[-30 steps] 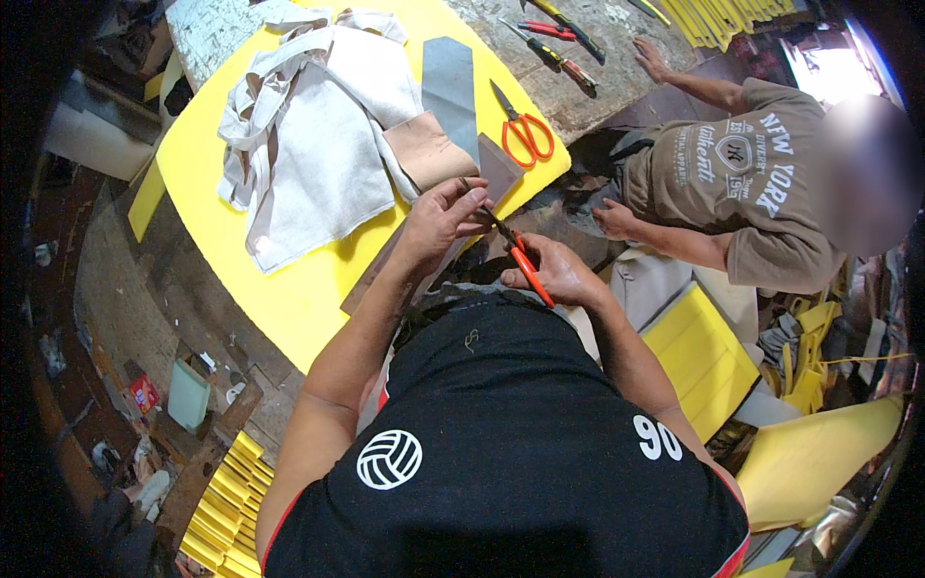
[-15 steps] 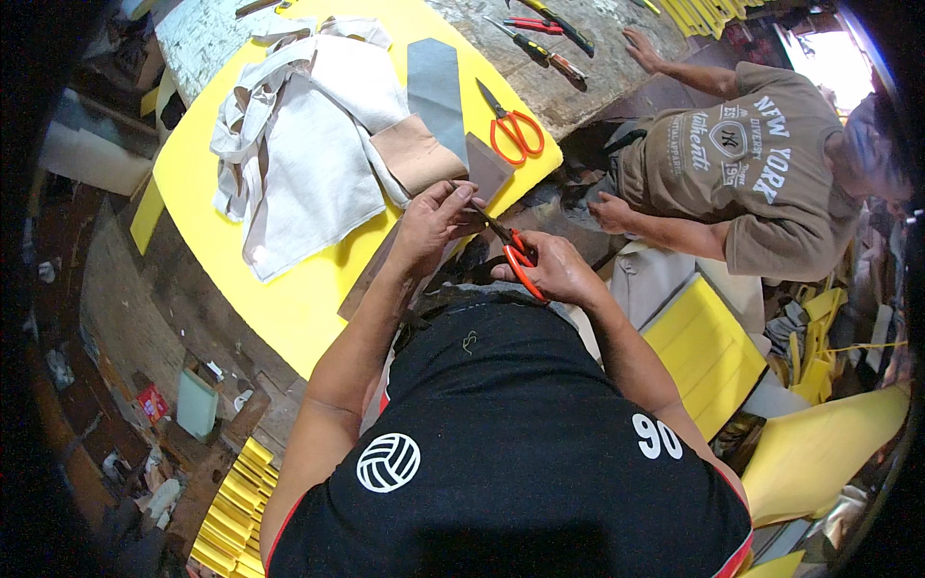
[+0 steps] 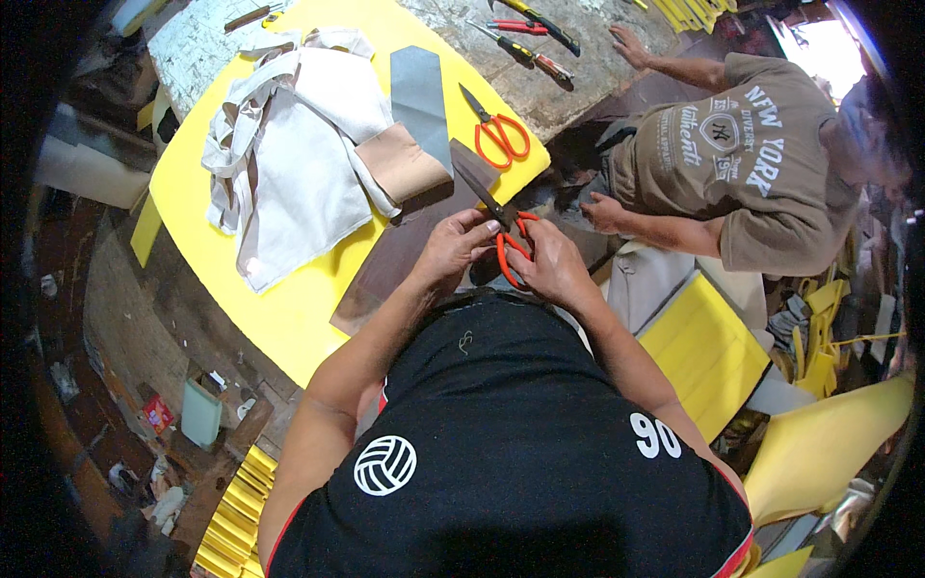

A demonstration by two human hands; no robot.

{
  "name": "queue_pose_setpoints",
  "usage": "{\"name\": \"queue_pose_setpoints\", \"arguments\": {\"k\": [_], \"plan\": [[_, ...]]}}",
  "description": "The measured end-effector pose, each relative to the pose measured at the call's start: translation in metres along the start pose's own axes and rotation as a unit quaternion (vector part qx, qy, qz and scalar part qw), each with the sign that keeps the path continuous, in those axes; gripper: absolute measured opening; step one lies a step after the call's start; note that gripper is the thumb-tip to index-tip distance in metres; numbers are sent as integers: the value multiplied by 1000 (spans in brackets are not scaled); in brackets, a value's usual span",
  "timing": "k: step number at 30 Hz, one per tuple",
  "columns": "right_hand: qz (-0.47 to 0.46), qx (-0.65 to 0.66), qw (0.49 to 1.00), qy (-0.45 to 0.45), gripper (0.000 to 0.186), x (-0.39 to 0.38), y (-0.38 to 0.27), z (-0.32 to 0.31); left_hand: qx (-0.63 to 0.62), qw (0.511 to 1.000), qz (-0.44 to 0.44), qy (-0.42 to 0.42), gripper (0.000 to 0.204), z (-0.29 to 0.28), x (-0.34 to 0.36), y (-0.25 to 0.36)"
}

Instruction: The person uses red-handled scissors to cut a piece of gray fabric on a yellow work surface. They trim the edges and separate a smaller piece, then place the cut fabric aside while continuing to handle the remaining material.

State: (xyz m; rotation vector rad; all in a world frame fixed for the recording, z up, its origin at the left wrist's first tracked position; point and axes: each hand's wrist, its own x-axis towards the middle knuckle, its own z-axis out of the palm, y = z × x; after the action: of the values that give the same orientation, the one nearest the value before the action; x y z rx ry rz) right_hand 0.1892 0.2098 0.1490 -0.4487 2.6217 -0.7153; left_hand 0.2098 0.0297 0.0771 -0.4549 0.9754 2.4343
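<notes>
Red-handled scissors (image 3: 505, 252) are gripped in my right hand (image 3: 559, 265), their dark blades pointing up and to the left. My left hand (image 3: 451, 249) has its fingers pinched close beside the pivot; what they hold, if anything, I cannot make out. Beyond the blades lies a dark brown sheet (image 3: 381, 268) on a large yellow sheet (image 3: 297, 323). A crumpled white cloth piece with straps (image 3: 308, 173) rests on the yellow sheet, a tan piece (image 3: 400, 162) at its right end. A grey pointed strip (image 3: 419, 96) and a second pair of red-handled scissors (image 3: 501, 141) lie to the right.
A person in a brown shirt (image 3: 732, 164) is at the right, one hand on the worn table (image 3: 462, 43). Pliers and a cutter (image 3: 520, 48) lie at the far side. Yellow sheets (image 3: 708, 352) are piled at right, folded yellow pieces (image 3: 231, 520) at lower left.
My hands have drawn nearer each other; the left one has moved from the blade tips toward the pivot. The scissors have turned more upright, and the view has shifted slightly.
</notes>
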Motion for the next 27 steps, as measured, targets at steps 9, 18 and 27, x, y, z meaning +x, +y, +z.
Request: {"name": "queue_pose_setpoints", "arguments": {"k": [9, 18, 27], "plan": [[-93, -67, 991, 67, 50, 7, 12, -35, -34, 999, 14, 18, 25, 26, 24, -11], [-100, -28, 991, 79, 40, 20, 43, -54, -51, 997, 16, 47, 17, 44, 40, -15], [-200, -147, 948, 198, 38, 36, 35, -77, 61, 995, 32, 77, 19, 58, 45, -5]]}}
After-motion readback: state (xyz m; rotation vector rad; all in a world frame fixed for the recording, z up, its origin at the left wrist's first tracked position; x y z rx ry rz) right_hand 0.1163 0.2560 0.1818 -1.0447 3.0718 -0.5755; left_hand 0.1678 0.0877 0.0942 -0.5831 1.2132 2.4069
